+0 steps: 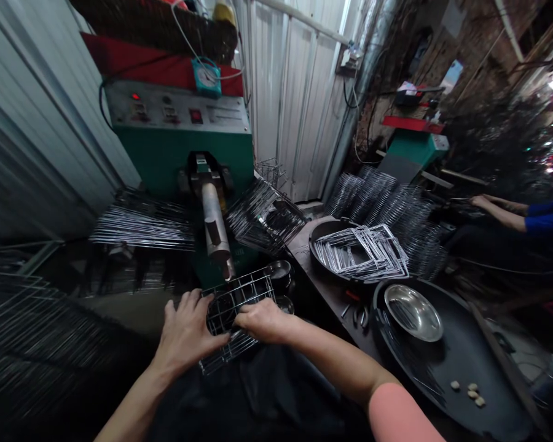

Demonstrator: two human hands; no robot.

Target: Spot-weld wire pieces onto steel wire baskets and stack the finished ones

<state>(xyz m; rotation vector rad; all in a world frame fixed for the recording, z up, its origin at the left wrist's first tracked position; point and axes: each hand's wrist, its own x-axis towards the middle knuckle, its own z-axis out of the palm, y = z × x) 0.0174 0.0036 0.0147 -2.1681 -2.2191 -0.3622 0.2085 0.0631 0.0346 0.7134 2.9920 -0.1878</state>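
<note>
The right hand (pixel 262 320) has its fingers curled tight on the near side of a wire basket (pixel 253 287). The left hand (pixel 184 331) rests at the basket's left end, thumb and fingers parted around the corner; how much weight it bears, I can't tell. From where I stand, the basket sits low over the person's lap, its far rim just beneath the tip of the green machine's arm (pixel 214 215).

I'd guess it is light, springy in each thin wire but stiff as a box, and slick where the metal shines. The rim and corners look the best hold; a lone wire might bend, and cut ends could prick.

Off to the right, a bench (pixel 320 288) carries a black pan (pixel 311 245) of rectangular wire frames (pixel 378 252) towards its far end. Pliers (pixel 362 316) lie nearer, beside a round tray (pixel 470 350), with a steel bowl (pixel 421 313) inside the tray's far edge.
</note>
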